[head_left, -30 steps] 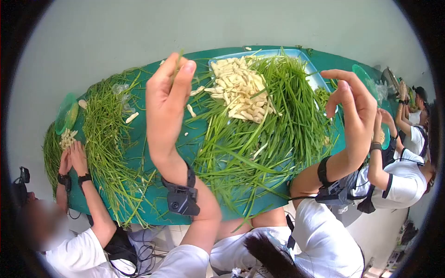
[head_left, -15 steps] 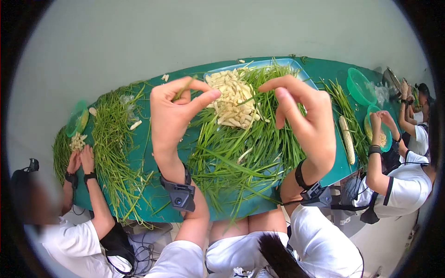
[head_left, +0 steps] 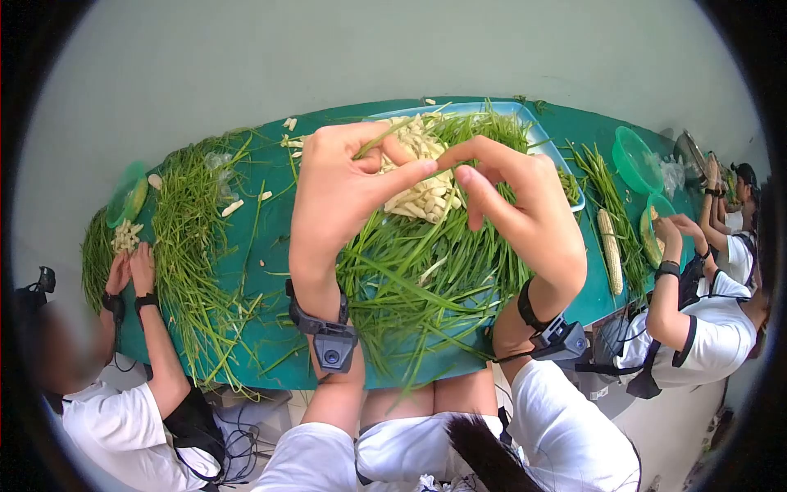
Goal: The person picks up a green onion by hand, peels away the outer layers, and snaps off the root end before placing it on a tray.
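Observation:
In front of me, my left hand (head_left: pixel 340 184) pinches a green chive leaf (head_left: pixel 382 138) that runs up past its curled fingers. The fingertips of my right hand (head_left: pixel 520 193) meet those of my left, closed in a pinch at a bit of green between them. Behind and between my hands lies a heap of short pale cut pieces (head_left: pixel 422 201) on a blue tray (head_left: pixel 537 135). Loose green chive leaves (head_left: pixel 434 254) spread over the tray's near side and below my hands. What exactly sits between my right fingertips is mostly hidden.
On the left, a person's hands (head_left: pixel 131 266) work at a small pale heap beside a long bundle of leaves (head_left: pixel 193 246). To the right stand green baskets (head_left: pixel 638 160), a corn cob (head_left: pixel 609 250) and more leaves. Other people sit along the green table (head_left: pixel 279 213).
My hands were apart and have come together, the left moving right and the right shifting slightly left. The leaf stays in my left hand.

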The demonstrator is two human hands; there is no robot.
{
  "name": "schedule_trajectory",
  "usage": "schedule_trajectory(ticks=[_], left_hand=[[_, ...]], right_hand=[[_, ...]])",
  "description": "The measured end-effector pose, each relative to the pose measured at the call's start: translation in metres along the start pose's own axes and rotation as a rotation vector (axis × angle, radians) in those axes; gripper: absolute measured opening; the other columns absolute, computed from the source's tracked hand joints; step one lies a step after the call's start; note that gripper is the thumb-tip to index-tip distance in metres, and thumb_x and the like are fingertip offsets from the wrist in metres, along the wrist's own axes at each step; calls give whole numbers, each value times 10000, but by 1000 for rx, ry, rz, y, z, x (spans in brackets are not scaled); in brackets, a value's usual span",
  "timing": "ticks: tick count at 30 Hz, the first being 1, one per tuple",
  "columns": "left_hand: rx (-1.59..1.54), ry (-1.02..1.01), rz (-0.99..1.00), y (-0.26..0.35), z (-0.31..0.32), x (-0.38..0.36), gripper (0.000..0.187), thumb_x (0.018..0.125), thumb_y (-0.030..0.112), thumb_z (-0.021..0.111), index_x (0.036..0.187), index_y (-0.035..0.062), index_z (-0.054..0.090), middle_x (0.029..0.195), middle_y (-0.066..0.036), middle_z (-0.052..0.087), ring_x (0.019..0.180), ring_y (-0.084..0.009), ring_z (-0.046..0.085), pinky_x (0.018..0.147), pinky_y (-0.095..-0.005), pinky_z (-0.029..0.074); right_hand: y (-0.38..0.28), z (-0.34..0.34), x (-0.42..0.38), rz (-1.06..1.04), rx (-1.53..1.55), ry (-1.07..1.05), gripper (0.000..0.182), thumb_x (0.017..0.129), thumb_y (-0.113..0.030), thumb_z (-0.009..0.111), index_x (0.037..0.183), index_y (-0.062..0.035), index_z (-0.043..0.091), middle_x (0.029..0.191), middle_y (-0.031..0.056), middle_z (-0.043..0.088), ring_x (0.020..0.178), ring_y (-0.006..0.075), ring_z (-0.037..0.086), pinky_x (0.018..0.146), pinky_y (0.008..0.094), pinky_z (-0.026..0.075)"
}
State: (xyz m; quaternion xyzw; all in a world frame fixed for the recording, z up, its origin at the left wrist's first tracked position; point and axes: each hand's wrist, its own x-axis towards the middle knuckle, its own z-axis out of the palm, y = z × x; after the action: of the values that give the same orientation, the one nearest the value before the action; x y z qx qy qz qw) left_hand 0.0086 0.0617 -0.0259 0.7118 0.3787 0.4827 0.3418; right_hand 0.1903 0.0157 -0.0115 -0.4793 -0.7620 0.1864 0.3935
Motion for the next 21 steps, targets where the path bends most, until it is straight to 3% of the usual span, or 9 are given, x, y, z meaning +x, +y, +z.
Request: schedule_trajectory(ticks=[2, 9, 12, 18, 20, 21], left_hand=[[14, -37, 38, -4, 2, 1, 228, 695, 85, 758, 605, 30, 556, 522, 103, 269, 503, -1, 215, 460, -220, 145], [49, -231, 97, -5, 9, -1, 149, 660, 56, 717, 612, 12, 584, 490, 49, 296, 497, -18, 253, 447, -244, 188], [46, -266, 24, 0, 10, 0, 144, 668, 60, 715, 622, 7, 590, 492, 45, 288, 503, -25, 251, 444, -250, 196], [37, -328, 19, -8, 11, 2, 152, 731, 71, 665, 693, -50, 582, 533, 19, 318, 536, -42, 296, 461, -259, 225], [112, -414, 19, -11, 10, 5, 188, 754, 130, 654, 765, -54, 619, 525, -130, 422, 502, -88, 390, 469, -290, 352], [116, -415, 19, -10, 11, 7, 188, 754, 130, 654, 765, -54, 619, 525, -130, 422, 502, -88, 390, 469, -290, 352]], right_hand=[[-7, 1, 2, 51, 22, -56, 167, 865, -160, 537, 917, -10, 589, 558, 145, 561, 517, 273, 601, 490, 345, 434], [-5, 9, 3, 28, 28, 41, 124, 846, -114, 560, 929, -22, 555, 556, 141, 565, 520, 288, 600, 480, 352, 433], [-5, 5, 5, 54, 97, 5, 107, 825, -100, 582, 885, -22, 542, 549, 132, 554, 520, 299, 591, 472, 350, 429], [-4, 0, 8, -102, 46, 38, 142, 781, -76, 633, 847, -6, 530, 569, 120, 552, 560, 291, 598, 511, 328, 440], [-2, 2, 7, -87, 76, 74, 137, 778, -62, 635, 845, -10, 528, 605, 125, 563, 584, 289, 603, 531, 320, 445], [-2, 3, 8, -89, 78, 77, 137, 778, -62, 635, 845, -10, 528, 605, 125, 563, 584, 289, 603, 531, 320, 445]])
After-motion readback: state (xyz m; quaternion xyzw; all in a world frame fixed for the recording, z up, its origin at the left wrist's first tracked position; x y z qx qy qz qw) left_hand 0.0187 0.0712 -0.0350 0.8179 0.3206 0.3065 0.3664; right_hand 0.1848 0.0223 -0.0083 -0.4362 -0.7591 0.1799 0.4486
